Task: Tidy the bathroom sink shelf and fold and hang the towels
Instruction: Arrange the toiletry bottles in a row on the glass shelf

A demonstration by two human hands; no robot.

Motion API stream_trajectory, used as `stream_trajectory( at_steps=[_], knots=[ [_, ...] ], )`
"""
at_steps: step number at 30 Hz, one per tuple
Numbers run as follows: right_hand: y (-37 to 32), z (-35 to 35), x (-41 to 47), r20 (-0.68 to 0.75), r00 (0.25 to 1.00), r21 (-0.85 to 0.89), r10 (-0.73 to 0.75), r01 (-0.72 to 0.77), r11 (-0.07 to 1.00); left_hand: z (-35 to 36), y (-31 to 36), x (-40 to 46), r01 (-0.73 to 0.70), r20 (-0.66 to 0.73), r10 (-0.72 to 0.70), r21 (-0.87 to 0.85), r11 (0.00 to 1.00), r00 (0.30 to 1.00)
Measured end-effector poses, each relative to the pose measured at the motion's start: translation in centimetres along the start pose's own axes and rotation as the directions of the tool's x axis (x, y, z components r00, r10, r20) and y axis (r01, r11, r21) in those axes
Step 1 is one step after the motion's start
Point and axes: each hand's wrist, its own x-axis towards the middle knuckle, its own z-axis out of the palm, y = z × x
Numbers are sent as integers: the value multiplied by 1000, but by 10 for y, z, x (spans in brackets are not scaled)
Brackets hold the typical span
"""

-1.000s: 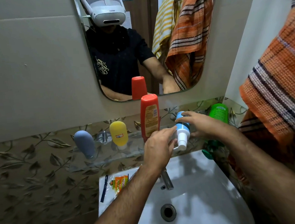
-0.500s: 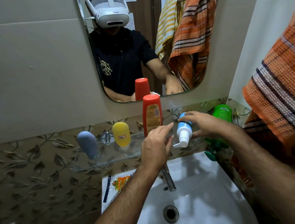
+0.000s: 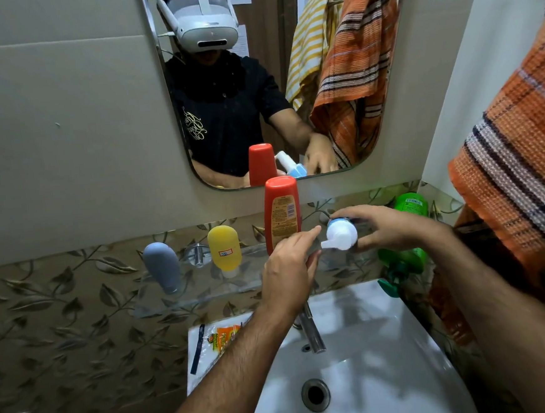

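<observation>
The right hand (image 3: pixel 393 227) grips a white pump bottle (image 3: pixel 341 235) over the shelf (image 3: pixel 206 288); the left hand (image 3: pixel 291 270) hovers loose beside it. The red bottle (image 3: pixel 281 213) label is unreadable. An orange towel (image 3: pixel 519 167) is cut off at right.

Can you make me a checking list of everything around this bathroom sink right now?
Surface: glass shelf above white sink.
Job's things: grey bottle, yellow bottle, red bottle upright on shelf; green bottle; orange towel hanging at right.
Clutter: sachet packet on sink's rim.
Hands: right hand grips blue-white pump bottle, tilted; left hand open, beside it.
Cables: nothing seen.
Surroundings: mirror, leaf-patterned tiles, tap.
</observation>
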Motion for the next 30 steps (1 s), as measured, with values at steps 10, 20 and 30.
stream_trajectory(
  at_steps=[10, 20, 30],
  knots=[
    [3, -7, -6, 18, 999, 328, 32, -36, 944, 18, 14, 10, 83, 120, -70, -112, 990, 990],
    [14, 10, 1, -130, 988, 370, 84, -30, 929, 33, 21, 13, 260, 139, -236, -192, 946, 962],
    [10, 13, -6, -151, 983, 304, 102, -52, 951, 35, 24, 5, 269, 81, -258, -201, 942, 963]
  ],
)
